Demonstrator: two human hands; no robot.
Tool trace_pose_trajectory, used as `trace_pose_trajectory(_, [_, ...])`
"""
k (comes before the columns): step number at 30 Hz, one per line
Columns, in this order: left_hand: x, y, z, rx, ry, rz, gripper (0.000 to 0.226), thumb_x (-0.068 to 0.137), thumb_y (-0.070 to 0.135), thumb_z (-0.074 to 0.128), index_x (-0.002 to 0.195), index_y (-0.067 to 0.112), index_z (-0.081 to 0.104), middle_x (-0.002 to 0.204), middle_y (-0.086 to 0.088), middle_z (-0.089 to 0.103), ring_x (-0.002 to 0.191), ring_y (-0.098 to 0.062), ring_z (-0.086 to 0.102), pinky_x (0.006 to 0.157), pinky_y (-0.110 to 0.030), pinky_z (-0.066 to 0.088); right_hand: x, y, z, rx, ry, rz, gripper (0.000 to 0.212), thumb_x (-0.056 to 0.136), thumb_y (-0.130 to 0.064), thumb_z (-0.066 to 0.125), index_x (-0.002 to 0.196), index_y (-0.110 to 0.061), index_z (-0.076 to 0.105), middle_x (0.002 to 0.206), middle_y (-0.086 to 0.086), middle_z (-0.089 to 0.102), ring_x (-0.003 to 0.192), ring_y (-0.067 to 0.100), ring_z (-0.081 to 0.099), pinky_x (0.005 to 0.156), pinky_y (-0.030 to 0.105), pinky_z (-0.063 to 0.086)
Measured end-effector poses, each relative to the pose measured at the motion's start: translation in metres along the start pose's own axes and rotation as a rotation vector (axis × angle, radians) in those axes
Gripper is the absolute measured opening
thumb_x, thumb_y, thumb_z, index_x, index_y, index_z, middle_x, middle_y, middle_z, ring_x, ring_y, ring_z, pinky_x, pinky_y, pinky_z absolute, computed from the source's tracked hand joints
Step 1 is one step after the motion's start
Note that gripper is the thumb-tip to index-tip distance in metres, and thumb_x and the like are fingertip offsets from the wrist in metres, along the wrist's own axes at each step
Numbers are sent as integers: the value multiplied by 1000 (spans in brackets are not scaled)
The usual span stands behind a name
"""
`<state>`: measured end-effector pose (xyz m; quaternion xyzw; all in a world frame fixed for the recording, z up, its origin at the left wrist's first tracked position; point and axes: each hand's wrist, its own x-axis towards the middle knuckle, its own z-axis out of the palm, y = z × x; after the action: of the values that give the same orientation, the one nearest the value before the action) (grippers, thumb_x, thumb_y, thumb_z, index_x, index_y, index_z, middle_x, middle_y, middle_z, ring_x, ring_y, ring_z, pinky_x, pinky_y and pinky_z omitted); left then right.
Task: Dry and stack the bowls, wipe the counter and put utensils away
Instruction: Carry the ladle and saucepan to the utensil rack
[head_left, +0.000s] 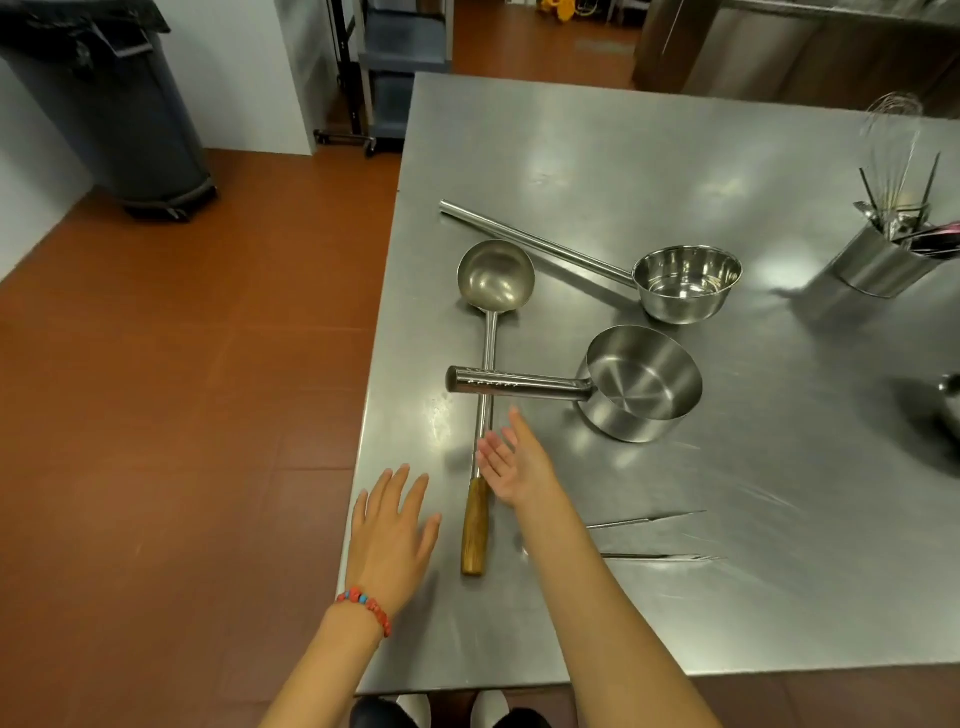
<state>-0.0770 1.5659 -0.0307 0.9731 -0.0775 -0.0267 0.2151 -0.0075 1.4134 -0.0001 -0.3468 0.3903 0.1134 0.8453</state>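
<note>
A long ladle (491, 332) with a wooden grip lies lengthwise near the steel counter's (597, 156) left edge. A short-handled steel scoop pan (641, 384) rests with its handle across the ladle's shaft. Behind it sits a deep steel dipper (685, 283) with a long tube handle pointing far left. My right hand (514, 462) hovers open, palm turned left, just above the ladle's shaft near the wooden grip. My left hand (389, 530) is open, fingers spread, over the counter's left edge beside the grip. Neither hand holds anything.
A steel utensil holder (878, 262) with a whisk and several tools stands at the right. Thin tongs or skewers (654, 538) lie right of my forearm. A bowl's edge (950, 400) shows at far right. A grey bin (109, 109) and a cart (395, 67) stand on the red floor.
</note>
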Motion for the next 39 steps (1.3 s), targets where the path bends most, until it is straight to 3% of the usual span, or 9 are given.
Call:
trace_pose_trajectory(6, [5,-4,-2,-67,31,-21,48,93,31,47,138,16,36,150,-9,29,141,-26,18,115,-41,10,13,-8,21,32,-104,1,70,89,-43,52,141,-2,26,142,14,41,128,26,44,103,31,38])
trace_pose_trajectory(16, [15,-18,-3,-30,19,-94,51,94,41,37,141,22,29,152,-5,23,142,-22,14,113,-36,0,45,-41,65,162,-129,-92,73,90,-46,50,141,0,24,148,15,33,134,26,37,112,32,30])
trace_pose_trajectory(18, [17,-17,-7,-29,30,-89,59,93,53,20,138,18,37,149,-9,30,140,-27,22,113,-40,6,47,-39,65,68,-203,-141,72,92,-51,41,143,-5,22,150,13,29,136,24,34,113,31,28])
trace_pose_trajectory(20, [21,-17,-10,-48,53,-66,90,82,67,-6,134,14,44,144,-13,39,136,-32,29,110,-42,10,51,-37,64,40,-247,-187,70,91,-55,36,144,-12,22,152,10,27,137,21,32,112,29,29])
trace_pose_trajectory(22, [23,-18,-12,-39,50,-72,99,76,71,-13,133,14,44,144,-13,38,136,-31,28,109,-41,9,59,-46,69,100,-198,-207,66,92,-52,39,142,-10,29,150,8,30,136,19,34,111,27,30])
trace_pose_trajectory(28, [26,-20,-11,-25,6,-112,76,85,62,10,135,15,42,146,-12,36,138,-29,26,112,-42,8,73,-59,78,320,-80,-111,45,94,-35,47,125,-2,49,136,6,47,130,20,42,102,26,35])
trace_pose_trajectory(32, [28,-18,-3,-48,4,-111,48,91,32,50,135,15,41,146,-12,35,138,-30,25,112,-42,8,56,-39,60,299,-51,-102,36,89,-29,57,113,-2,56,109,10,62,121,24,52,92,26,43])
trace_pose_trajectory(34, [27,-17,0,-59,14,-97,47,90,27,54,134,13,44,145,-14,38,137,-32,27,112,-44,11,42,-26,45,268,-25,-89,37,88,-27,58,115,-2,55,96,8,61,117,24,53,92,26,43])
trace_pose_trajectory(39, [22,-13,9,-71,3,-89,47,92,28,51,135,14,41,146,-13,35,138,-30,24,113,-45,14,9,-6,-3,183,12,-61,30,89,-27,56,109,-4,56,97,9,61,93,21,59,86,31,47])
